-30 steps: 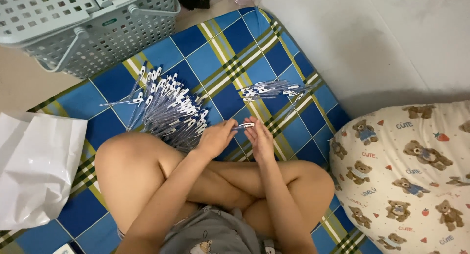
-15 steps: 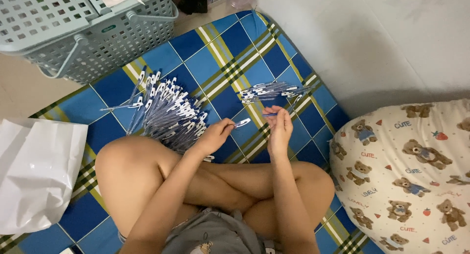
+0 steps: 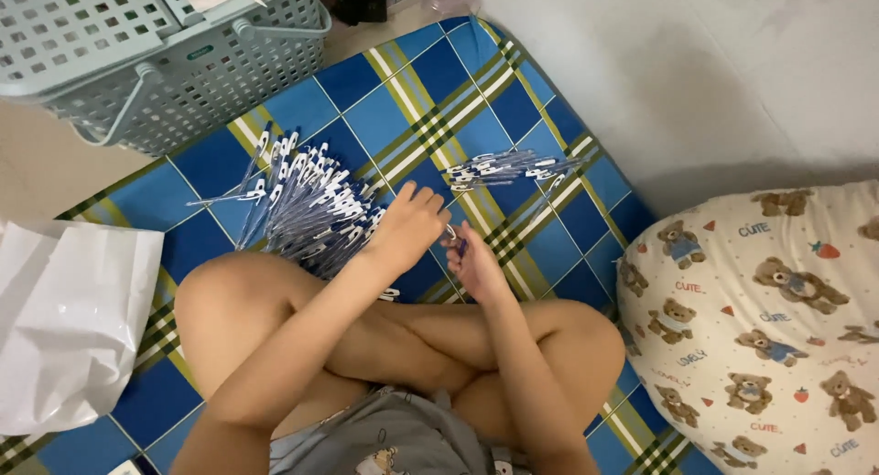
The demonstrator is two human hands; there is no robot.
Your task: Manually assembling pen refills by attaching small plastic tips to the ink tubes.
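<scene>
Sitting cross-legged on a blue plaid mat, this person has a whole pen situation going on. Far left there's a white plastic bag lying crumpled at the edge of the mat, and up above it a grey-green plastic basket with a handle, sitting partly on the bare floor.

Moving right, just past the raised knee, there's a big pile of pens, clear barrels with white caps, all fanned out in roughly the same direction. The left hand is right at the edge of that pile, fingers curled down, knuckles toward me. Can't really tell whether it's gripping anything, since the palm faces away.

Right next to it, almost touching, is the right hand, and that one's pinching a single pen between the fingertips. Only a short bit of the pen shows, so it's tiny and hard to make out. Both hands hover low over the mat, just in front of the crossed shins.

Further back, well apart from the hands, a smaller bundle of pens lies neatly lined up sideways. Far right is a cream pillow with a teddy bear print, tucked against the white wall.
</scene>
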